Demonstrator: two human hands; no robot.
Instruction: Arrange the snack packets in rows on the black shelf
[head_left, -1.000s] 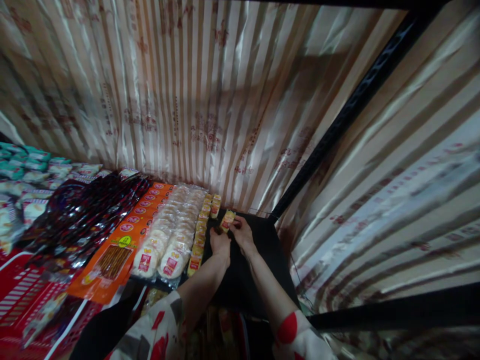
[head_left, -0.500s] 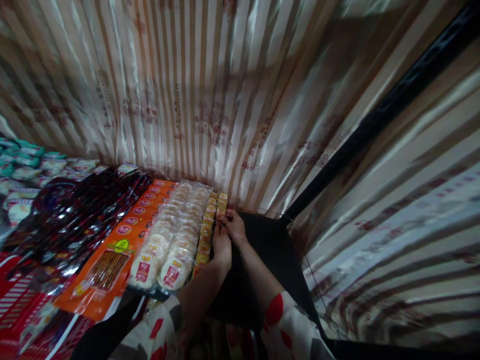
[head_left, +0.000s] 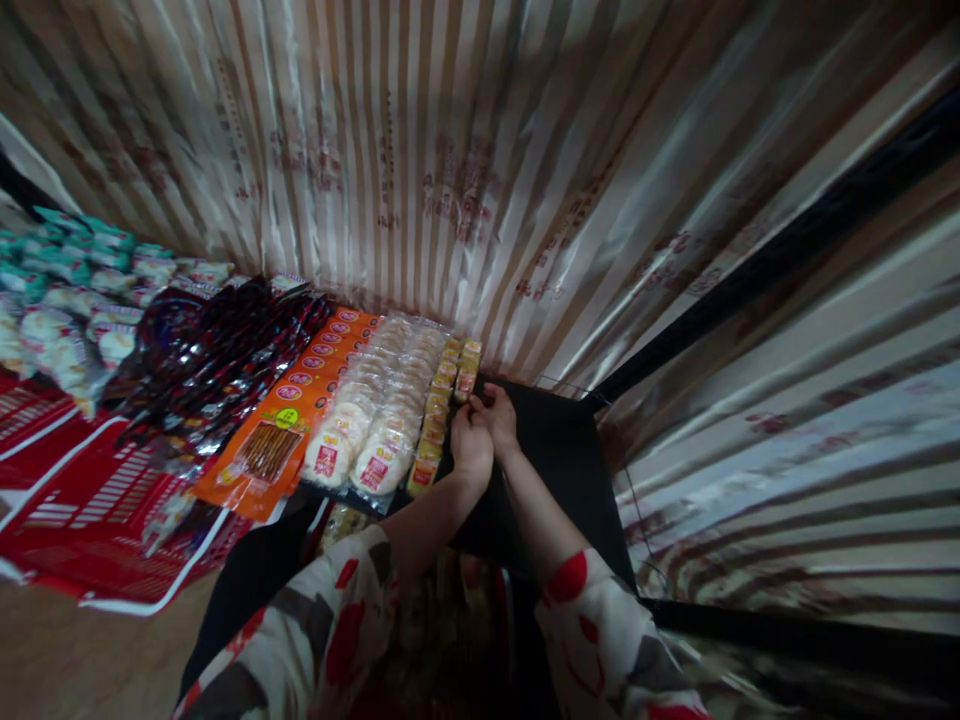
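Note:
My left hand [head_left: 472,446] and my right hand [head_left: 499,416] meet over the black shelf [head_left: 555,450], fingers curled together. They are at the near end of a short row of small yellow packets [head_left: 468,362]. Whatever is between my fingers is hidden. Just left of my left hand runs a longer row of the same yellow packets [head_left: 433,425]. Beside it lie two rows of round white crackers [head_left: 379,462] in clear wrappers with red labels.
Orange bags of snack sticks [head_left: 268,450] overlap left of the crackers. Further left are dark shiny packets [head_left: 217,350] and green-and-white bags [head_left: 82,250]. Red baskets [head_left: 120,540] stand lower left. A striped curtain [head_left: 420,160] hangs behind, and a black post [head_left: 750,270] slants at right.
The view has shifted, so the goods sit higher and further right, and more of the red baskets shows. My hands have drawn slightly toward me from the short row's end.

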